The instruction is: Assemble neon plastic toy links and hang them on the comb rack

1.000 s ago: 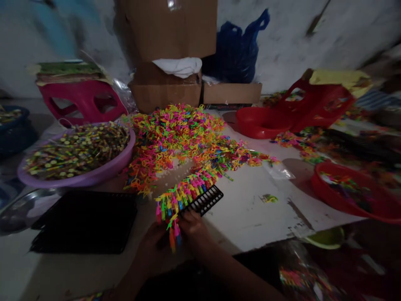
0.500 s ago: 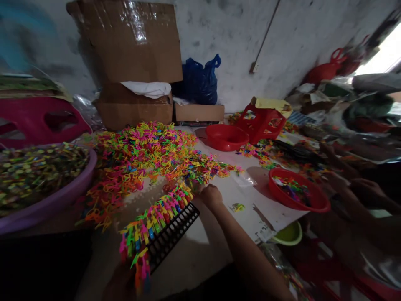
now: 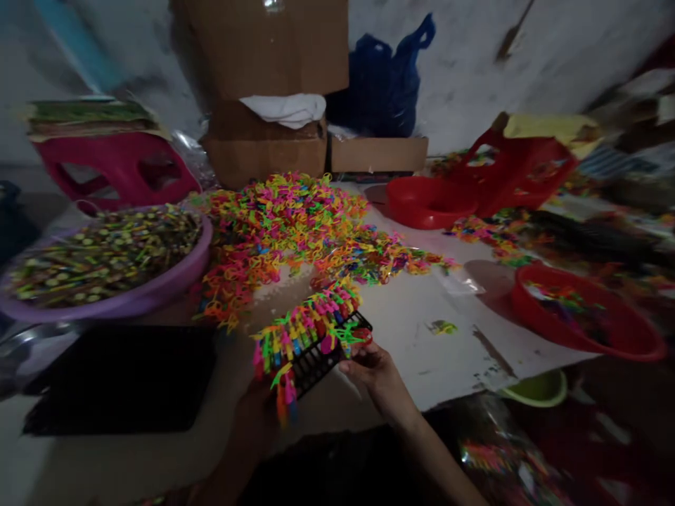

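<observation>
A black slotted rack (image 3: 315, 374) slants across the middle of the table, its far side filled with a row of small bright plastic clip-like pieces (image 3: 300, 327). A few more pieces stand at its near left corner. My left hand (image 3: 256, 416), dim in shadow, is closed on the rack's left end, its fingers mostly hidden. Over the rack's right end, my right hand (image 3: 375, 372) pinches a small bunch of plastic pieces (image 3: 345, 337), green, pink and red. Behind the rack spreads a large heap of similar pieces (image 3: 295, 218).
On the left are a purple basin (image 3: 203, 263) of small coloured pieces and a stack of black trays (image 3: 124, 379). Red basins (image 3: 429, 204) (image 3: 590, 309) stand to the right. Cardboard boxes (image 3: 266, 151) and a blue bag (image 3: 387, 91) line the wall.
My right hand has drawn back from the heap's edge to above the rack's right end, now with several pieces in its fingers. The view has turned left.
</observation>
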Action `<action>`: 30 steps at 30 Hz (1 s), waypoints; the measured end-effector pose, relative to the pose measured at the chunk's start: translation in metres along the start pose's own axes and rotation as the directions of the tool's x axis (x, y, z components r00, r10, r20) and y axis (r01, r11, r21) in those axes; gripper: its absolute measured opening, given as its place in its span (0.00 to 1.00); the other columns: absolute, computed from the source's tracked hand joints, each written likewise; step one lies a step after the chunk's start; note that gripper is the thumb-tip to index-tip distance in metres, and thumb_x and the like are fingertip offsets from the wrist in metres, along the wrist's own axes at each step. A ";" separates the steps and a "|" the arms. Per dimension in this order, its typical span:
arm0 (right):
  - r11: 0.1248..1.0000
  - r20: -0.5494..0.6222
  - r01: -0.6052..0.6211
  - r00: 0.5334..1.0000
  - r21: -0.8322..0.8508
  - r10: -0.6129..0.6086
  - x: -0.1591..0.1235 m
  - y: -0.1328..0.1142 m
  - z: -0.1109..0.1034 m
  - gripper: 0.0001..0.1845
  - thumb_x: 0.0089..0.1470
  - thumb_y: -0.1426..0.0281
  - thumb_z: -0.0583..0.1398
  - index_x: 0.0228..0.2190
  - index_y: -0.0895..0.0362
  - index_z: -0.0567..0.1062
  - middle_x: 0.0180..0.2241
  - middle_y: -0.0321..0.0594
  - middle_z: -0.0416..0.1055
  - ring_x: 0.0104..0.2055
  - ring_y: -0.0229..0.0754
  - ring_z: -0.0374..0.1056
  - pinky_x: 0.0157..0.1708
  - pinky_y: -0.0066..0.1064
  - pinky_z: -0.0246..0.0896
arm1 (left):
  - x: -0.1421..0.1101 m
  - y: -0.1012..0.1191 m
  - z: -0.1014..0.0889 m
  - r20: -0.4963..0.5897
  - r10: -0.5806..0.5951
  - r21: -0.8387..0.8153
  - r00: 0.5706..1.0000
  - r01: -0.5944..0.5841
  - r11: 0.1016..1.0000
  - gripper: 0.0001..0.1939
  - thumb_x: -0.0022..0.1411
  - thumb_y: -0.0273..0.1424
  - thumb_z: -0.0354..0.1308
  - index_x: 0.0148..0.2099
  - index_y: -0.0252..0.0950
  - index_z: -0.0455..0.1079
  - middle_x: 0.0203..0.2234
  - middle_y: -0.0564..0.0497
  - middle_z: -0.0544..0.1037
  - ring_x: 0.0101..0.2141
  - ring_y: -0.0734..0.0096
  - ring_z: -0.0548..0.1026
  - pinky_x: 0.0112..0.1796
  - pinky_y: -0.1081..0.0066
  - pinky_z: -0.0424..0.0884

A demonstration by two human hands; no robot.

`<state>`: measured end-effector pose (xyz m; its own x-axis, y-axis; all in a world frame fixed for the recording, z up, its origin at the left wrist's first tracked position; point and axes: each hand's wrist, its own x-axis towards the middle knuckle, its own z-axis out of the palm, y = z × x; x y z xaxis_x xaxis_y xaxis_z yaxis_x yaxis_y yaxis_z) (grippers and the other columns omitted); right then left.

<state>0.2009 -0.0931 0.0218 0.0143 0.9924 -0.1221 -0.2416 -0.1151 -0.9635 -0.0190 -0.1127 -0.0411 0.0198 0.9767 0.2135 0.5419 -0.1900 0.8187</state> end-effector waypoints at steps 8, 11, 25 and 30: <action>0.962 0.061 0.138 0.990 -0.236 -0.127 -0.010 0.029 0.025 0.13 0.39 0.61 0.64 0.28 0.54 0.72 0.25 0.38 0.72 0.29 0.42 0.67 0.28 0.31 0.63 | 0.003 0.009 -0.011 0.037 0.140 0.119 0.989 -0.144 0.982 0.13 0.52 0.31 0.52 0.37 0.38 0.75 0.33 0.46 0.79 0.32 0.63 0.77 0.31 0.69 0.75; 0.823 0.162 0.305 0.952 -0.479 -0.259 -0.008 0.038 0.031 0.09 0.41 0.63 0.61 0.27 0.54 0.72 0.24 0.37 0.70 0.27 0.40 0.66 0.26 0.29 0.60 | 0.005 0.009 -0.015 0.093 0.142 0.090 0.986 -0.150 0.985 0.11 0.49 0.29 0.52 0.32 0.39 0.76 0.30 0.48 0.80 0.28 0.65 0.77 0.28 0.71 0.75; 0.416 0.397 0.571 0.809 -0.708 -0.434 0.003 0.041 0.045 0.03 0.44 0.70 0.60 0.25 0.53 0.74 0.28 0.37 0.69 0.38 0.42 0.61 0.41 0.33 0.49 | 0.004 0.013 -0.015 0.075 0.133 0.101 0.988 -0.140 0.985 0.14 0.49 0.27 0.51 0.37 0.38 0.75 0.33 0.47 0.79 0.33 0.62 0.77 0.32 0.69 0.75; 0.314 0.445 0.547 0.828 -0.776 -0.342 0.009 0.043 0.053 0.05 0.48 0.74 0.60 0.26 0.53 0.75 0.27 0.36 0.70 0.39 0.40 0.61 0.43 0.34 0.47 | 0.004 0.013 -0.017 0.122 0.100 0.136 0.988 -0.116 0.984 0.09 0.49 0.30 0.53 0.30 0.40 0.75 0.26 0.50 0.79 0.26 0.65 0.77 0.26 0.71 0.74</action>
<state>0.1393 -0.0869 -0.0078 -0.3370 0.8802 0.3341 0.6852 0.4727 -0.5541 -0.0258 -0.1127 -0.0207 0.1759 0.9577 0.2280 0.6452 -0.2870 0.7080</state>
